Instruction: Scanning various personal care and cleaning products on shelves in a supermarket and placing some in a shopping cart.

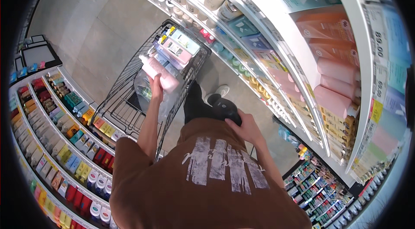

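A pink pump bottle is tilted over the wire shopping cart, with my left hand closed around its lower side. Beneath the bottle, clear plastic wrapping and a green item show partly in the cart. Several pastel packs, among them a pink pack and a pale green pack, sit at the cart's far end. My right hand grips a glossy black rounded object beside my leg; its kind is unclear and my fingers are partly hidden behind it.
Shelves on the right hold bottles and pouches, with pink bottles lying on an upper level. Low shelves at the left carry rows of boxes and bottles. Grey floor stretches beyond the cart, and my white shoe shows below.
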A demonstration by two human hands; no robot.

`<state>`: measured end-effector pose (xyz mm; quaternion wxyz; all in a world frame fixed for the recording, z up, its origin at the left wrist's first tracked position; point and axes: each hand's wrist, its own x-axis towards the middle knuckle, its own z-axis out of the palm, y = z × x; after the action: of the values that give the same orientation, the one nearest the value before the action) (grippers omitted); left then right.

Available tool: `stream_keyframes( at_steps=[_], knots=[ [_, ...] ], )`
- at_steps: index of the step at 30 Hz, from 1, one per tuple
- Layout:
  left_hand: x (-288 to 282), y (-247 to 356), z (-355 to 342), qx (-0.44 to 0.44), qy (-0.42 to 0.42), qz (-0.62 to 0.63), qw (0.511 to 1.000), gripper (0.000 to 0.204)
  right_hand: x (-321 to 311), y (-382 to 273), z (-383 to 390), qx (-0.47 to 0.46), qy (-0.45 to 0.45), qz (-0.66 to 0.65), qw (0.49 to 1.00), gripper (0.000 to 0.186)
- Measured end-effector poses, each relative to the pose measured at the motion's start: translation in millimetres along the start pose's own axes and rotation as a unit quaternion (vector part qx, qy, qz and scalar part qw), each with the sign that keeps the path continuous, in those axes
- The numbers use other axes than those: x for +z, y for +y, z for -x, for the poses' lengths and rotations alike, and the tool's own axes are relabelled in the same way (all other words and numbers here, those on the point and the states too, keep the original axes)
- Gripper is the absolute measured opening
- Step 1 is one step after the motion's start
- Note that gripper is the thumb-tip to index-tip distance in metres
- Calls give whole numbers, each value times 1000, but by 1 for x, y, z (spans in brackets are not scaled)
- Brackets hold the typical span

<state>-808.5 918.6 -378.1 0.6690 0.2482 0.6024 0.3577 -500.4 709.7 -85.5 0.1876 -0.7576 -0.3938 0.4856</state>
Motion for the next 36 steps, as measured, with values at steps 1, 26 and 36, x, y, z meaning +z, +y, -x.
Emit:
stream_keyframes(
  at_steps=[1, 26, 36],
  knots=[
    [0, 11, 15, -17, -64, 88, 994, 71, -2, -3, 1, -7, 5, -2, 1000, 48],
    [239, 128, 272, -182, -370, -117, 904, 64, -118, 55, 105, -274, 123, 66, 951, 31],
    [285, 98, 311, -112, -393, -126, 904, 65, -135, 101, 155, -256, 222, 26, 941, 36]
  ],
)
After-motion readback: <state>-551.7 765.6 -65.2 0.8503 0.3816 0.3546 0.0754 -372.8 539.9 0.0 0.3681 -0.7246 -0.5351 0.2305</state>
